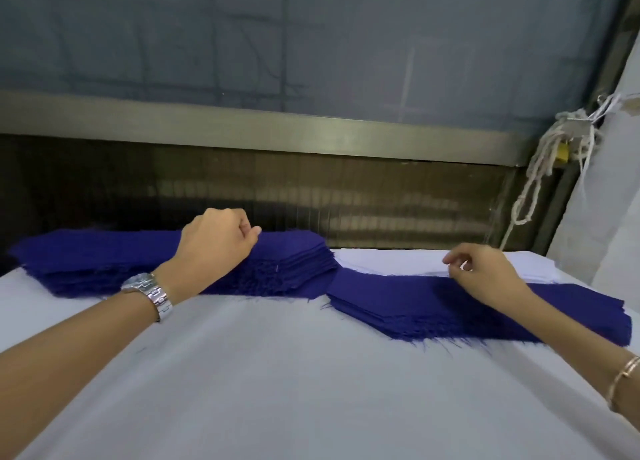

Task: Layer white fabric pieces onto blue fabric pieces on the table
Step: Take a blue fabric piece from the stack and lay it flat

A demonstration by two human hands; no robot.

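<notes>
- Relation first: white stack [381, 262] lay at the far edge of the surface [277, 373], directly behind the right blue stack [433, 310] and touching its far edge, long axis running left to right.
- Right hand [485, 272] hovered over the seam between those two, fingertips pointing left and just at the near edge of the white pieces; clearly the nearer hand for a white piece.
- Right grip: fingers loosely curled, thumb and forefinger close but apart, no cloth seen between them.
- Left hand [218, 241] rested on the left blue stack [104, 262], well apart from the white pieces.
- Left grip: curled into a loose fist, thumb against forefinger; could not tell whether it pinched a blue piece underneath.
- Judgement: next move likely called for a short reach away from the body by the right hand to peel off the top white piece, then draw it back onto the blue just in front.
- White pieces: thin, flat, neatly squared pile, pale against the pale cloth-covered surface, so the edges were hard to read.
- Blue pieces: deep blue, long strips in two piles side by side, ends meeting near the centre; layers fanned at the near edges with frayed threads sticking out.
- No white piece was seen lying on top of either blue pile.
</notes>
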